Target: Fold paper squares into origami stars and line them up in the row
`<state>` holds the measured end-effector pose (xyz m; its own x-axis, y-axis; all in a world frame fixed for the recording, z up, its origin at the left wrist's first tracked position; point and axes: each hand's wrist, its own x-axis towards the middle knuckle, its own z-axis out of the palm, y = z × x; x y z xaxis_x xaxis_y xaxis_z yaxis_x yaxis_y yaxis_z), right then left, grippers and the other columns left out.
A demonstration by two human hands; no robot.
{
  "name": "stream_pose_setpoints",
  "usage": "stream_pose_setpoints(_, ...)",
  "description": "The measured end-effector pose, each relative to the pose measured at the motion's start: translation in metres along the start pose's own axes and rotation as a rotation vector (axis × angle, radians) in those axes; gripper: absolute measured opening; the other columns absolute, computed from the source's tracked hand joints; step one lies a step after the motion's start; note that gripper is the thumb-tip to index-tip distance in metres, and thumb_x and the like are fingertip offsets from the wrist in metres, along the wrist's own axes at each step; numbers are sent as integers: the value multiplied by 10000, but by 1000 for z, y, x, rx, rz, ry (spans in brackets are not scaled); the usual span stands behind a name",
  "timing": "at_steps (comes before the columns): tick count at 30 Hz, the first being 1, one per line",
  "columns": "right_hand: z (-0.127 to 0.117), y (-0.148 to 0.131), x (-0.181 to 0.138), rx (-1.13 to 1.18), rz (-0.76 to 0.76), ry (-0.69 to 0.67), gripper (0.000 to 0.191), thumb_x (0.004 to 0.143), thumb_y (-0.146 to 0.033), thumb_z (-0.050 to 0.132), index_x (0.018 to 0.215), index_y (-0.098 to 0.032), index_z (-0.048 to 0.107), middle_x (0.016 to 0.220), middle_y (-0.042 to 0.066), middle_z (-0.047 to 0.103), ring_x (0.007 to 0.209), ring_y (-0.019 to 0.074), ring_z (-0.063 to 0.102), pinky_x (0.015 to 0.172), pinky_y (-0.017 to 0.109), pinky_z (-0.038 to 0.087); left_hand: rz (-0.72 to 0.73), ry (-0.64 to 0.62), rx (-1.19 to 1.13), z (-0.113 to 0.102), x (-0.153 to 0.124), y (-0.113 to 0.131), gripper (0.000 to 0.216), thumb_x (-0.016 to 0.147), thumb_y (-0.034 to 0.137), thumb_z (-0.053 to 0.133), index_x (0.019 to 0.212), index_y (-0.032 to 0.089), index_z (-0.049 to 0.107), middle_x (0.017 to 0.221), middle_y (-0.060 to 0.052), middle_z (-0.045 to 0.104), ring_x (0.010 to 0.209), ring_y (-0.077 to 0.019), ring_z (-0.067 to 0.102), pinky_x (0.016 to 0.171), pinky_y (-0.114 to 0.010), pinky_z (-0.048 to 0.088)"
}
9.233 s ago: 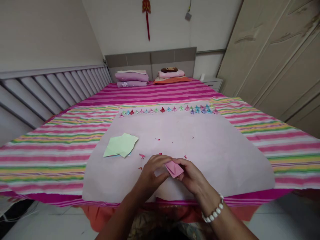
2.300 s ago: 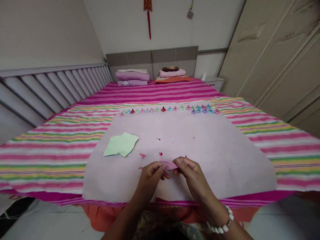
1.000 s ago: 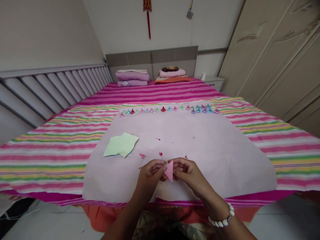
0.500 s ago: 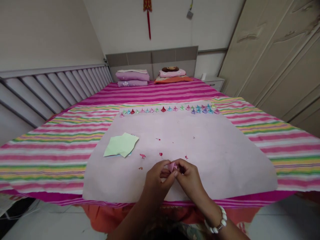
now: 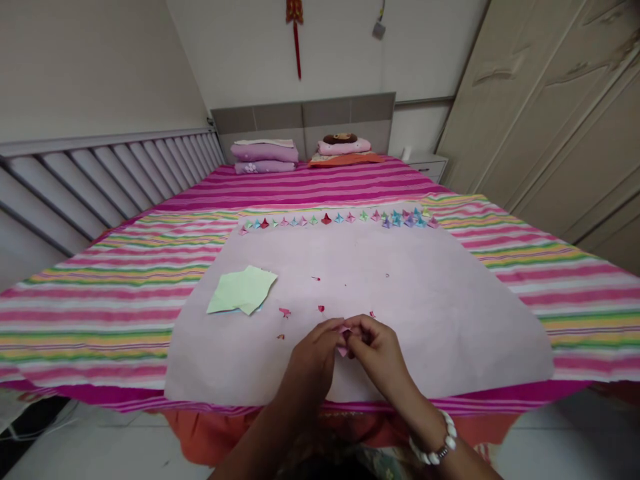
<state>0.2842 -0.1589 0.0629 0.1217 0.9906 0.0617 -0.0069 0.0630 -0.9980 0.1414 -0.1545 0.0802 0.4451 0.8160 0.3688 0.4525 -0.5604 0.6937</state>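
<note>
A small folded piece of pink origami paper (image 5: 343,351) is held between both hands near the front of the pale sheet; fingers hide most of it. My left hand (image 5: 316,350) is closed on its left side, fingers curled behind it. On the right side my right hand (image 5: 376,348), with a white bead bracelet on the wrist, pinches the same paper with thumb and forefinger. Small red paper scraps (image 5: 321,309) lie just beyond the hands, and a brownish scrap (image 5: 281,337) lies to the left.
Pale green paper sheets (image 5: 243,289) lie at the left of the large pale sheet (image 5: 450,320). Several small folded paper shapes (image 5: 326,218) in many colours line its far edge, clustered at the right. Beneath is a striped bed cover (image 5: 100,293), with folded bedding (image 5: 265,152) at the headboard.
The pink paper has been turned and tilted between the fingers, and less of it shows. My left hand has rolled over, its thumb now hidden; both hands stay in the same place.
</note>
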Motion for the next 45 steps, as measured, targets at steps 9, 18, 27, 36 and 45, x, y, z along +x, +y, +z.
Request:
stream_pose_setpoints(9,-5,-12,2,118,96,-57,195,698,-369,689,719,-176,668,498,-28,566,425,109,484,437,241,373,59,34,-44,-3,0,-18,250,831,172,570,1031,264,689,1105,-57,695,1034,-207,629,924,-353,499)
stream_pose_setpoints(18,-9,-18,-2,104,51,-203,311,784,-474,637,776,-167,685,612,-4,586,493,104,479,487,242,378,-85,226,-239,-9,6,-4,46,763,172,664,761,200,701,901,-62,717,870,-196,656,791,-302,511)
stream_pose_setpoints(27,-10,-16,-3,93,38,-294,285,790,-450,638,713,-176,657,608,-13,569,495,99,450,489,234,348,-445,120,-683,-11,11,-4,402,688,303,732,1053,163,638,753,-18,675,688,-160,630,667,-288,494)
stream_pose_setpoints(36,0,-13,-3,111,123,-279,347,642,-490,757,627,-169,624,499,-57,466,459,80,361,452,223,272,-557,100,-821,-11,10,0,166,702,319,720,681,155,702,619,-4,653,616,-124,548,619,-246,421)
stream_pose_setpoints(45,10,-4,-9,61,95,-277,361,733,-493,674,611,-182,538,517,-52,446,476,96,394,465,225,306,-587,265,-826,-3,8,-5,288,695,339,726,538,157,568,503,59,494,530,-85,426,550,-222,347)
